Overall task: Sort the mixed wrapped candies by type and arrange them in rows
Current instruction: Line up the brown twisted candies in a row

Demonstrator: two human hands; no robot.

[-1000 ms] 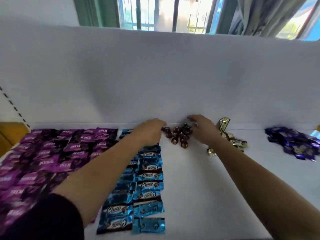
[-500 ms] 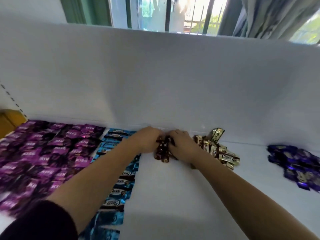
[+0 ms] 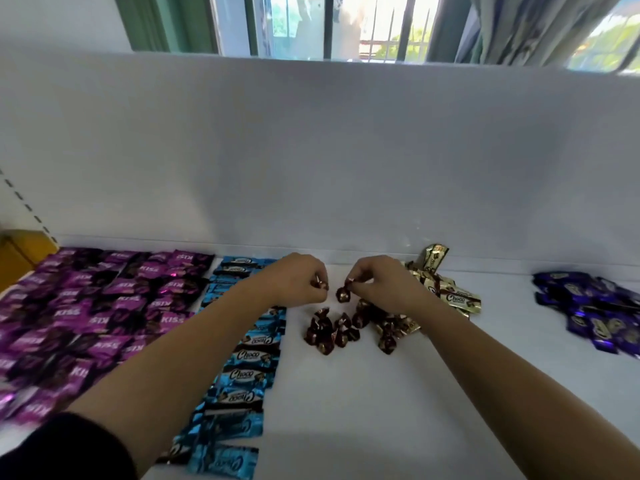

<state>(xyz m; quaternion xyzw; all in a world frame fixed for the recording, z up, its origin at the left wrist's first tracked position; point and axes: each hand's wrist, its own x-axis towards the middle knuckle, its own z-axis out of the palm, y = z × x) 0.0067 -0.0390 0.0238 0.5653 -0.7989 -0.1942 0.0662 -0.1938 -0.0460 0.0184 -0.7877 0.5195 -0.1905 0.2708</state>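
My left hand (image 3: 298, 284) and right hand (image 3: 382, 287) each pinch one brown twist-wrapped candy (image 3: 343, 294) by its tail, above the brown pile (image 3: 329, 332) just under them, probably to start a row.

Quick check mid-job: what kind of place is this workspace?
Probably a makeshift sorting bench in an indoor room: a white table backed by a white board, a barred window and curtain behind it, blue candies laid in rows.

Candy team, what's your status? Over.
Left hand pinches a brown candy. Right hand pinches a second candy. Brown pile loose beneath. Gold candies crowd its right edge.
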